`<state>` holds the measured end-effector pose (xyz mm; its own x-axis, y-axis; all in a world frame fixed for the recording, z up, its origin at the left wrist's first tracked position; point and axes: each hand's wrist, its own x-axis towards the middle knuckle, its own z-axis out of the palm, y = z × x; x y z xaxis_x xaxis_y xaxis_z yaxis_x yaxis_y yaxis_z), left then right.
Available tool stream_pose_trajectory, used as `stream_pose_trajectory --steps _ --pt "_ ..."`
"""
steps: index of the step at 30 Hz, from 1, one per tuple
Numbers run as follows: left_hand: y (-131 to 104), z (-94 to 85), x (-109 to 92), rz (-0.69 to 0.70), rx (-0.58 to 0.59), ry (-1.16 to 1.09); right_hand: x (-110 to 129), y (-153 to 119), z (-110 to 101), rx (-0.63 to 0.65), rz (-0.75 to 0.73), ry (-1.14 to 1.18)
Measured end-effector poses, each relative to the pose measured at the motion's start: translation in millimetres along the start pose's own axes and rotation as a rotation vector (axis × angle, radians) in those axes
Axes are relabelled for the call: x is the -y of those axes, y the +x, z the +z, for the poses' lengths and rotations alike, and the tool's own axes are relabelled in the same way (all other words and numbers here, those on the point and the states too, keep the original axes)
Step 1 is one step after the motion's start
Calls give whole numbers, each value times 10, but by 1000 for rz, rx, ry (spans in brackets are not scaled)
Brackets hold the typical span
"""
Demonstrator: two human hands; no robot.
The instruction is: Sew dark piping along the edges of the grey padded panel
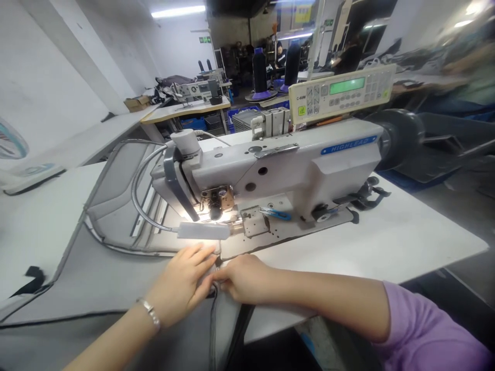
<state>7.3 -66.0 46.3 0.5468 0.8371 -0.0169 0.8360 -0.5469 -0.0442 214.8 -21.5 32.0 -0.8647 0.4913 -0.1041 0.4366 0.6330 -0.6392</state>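
A large grey fabric piece point(127, 278) with dark bound edges covers the left of the table and runs under the head of a sewing machine point(286, 165). My left hand point(185, 278) lies flat on this fabric, fingers stretched toward the lit needle area. Beside it, my right hand point(242, 278) pinches the fabric's bound edge close to my left thumb. Both hands are just in front of the machine's lamp point(203, 231). What exactly sits between the right fingertips is partly hidden. Blue-handled thread snips point(276, 213) rest on the machine bed.
A control panel point(342, 93) stands on top of the machine, with black thread cones point(260, 72) behind it. The white tabletop point(386, 234) extends right. Another sewing machine point(195, 91) stands on a table farther back. A blurred person point(469, 77) is at the right edge.
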Motion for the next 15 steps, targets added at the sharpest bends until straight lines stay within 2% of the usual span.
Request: stream_pose_trajectory --steps 6,11,15 --pt "53 16 74 48 -51 -103 8 -97 -45 -35 62 91" --pt "1 -3 80 46 -8 -117 42 -62 38 -50 14 -147" --pt "-9 -60 26 47 18 -30 57 -40 -56 -18 -12 -177"
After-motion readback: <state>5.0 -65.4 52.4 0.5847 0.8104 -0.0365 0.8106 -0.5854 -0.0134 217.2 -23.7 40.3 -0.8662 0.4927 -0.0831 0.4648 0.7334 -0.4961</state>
